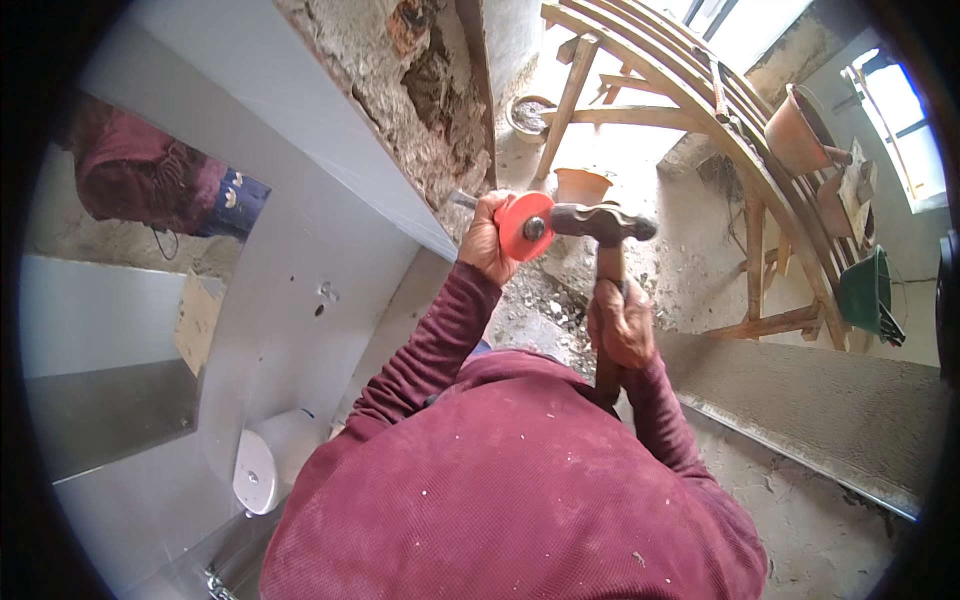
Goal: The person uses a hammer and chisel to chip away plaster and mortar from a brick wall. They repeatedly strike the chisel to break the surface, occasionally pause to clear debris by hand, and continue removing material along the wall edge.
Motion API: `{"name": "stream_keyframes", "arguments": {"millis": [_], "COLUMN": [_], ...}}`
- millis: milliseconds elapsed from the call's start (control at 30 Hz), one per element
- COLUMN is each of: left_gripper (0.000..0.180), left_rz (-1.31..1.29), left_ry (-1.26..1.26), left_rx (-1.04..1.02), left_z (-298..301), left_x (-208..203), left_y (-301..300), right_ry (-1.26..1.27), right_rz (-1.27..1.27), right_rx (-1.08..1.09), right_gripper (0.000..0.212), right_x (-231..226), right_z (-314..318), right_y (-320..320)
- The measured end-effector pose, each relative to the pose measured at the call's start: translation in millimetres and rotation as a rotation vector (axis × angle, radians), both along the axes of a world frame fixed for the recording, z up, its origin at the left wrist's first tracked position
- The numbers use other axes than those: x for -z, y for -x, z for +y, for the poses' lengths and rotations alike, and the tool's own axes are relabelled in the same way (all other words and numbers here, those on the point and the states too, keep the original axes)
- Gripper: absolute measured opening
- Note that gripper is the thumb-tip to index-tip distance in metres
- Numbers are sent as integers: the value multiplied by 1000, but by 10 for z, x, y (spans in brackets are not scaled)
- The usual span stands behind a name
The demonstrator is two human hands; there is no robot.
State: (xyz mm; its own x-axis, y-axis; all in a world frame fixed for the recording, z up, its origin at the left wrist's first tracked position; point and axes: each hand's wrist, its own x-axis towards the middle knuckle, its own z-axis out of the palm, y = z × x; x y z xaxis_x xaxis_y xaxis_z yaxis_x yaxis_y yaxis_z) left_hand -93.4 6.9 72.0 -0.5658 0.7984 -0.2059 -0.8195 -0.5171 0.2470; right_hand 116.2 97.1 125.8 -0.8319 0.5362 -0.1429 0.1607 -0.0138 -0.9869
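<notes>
My left hand point(486, 245) is closed round a chisel point(533, 228) with a round orange hand guard, its metal striking end facing me. The chisel's tip points away to the left, at the broken edge of the wall point(420, 100), where plaster is gone and rough masonry shows. In my right hand point(624, 325) is the wooden handle of a hammer point(603, 222), gripped below the head. The hammer's dark metal head is level with the chisel's end and very close to it; whether they touch I cannot tell.
Rubble point(570, 320) litters the floor below my hands. Beyond stands a wooden scaffold point(680, 115) of planks on trestles, bearing an orange bucket point(797, 130); a green bucket point(866, 290) hangs beside it. Left are a mirror point(110, 300) and a white cylindrical fixture point(262, 470).
</notes>
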Motion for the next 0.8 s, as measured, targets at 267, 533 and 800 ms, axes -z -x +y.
{"name": "stream_keyframes", "arguments": {"millis": [267, 533, 800], "left_gripper": [14, 17, 12], "left_rz": [-56, -38, -51], "left_ry": [-64, 56, 15], "left_rx": [-23, -31, 35], "left_z": [-30, -9, 4], "left_x": [233, 197, 113], "left_y": [54, 47, 76], "right_ry": [-24, -112, -244], "right_rz": [953, 122, 397], "right_rx": [203, 2, 20], "right_gripper": [53, 26, 29], "right_x": [-358, -283, 96], "right_z": [-27, 43, -40], "right_y": [-38, -72, 48]}}
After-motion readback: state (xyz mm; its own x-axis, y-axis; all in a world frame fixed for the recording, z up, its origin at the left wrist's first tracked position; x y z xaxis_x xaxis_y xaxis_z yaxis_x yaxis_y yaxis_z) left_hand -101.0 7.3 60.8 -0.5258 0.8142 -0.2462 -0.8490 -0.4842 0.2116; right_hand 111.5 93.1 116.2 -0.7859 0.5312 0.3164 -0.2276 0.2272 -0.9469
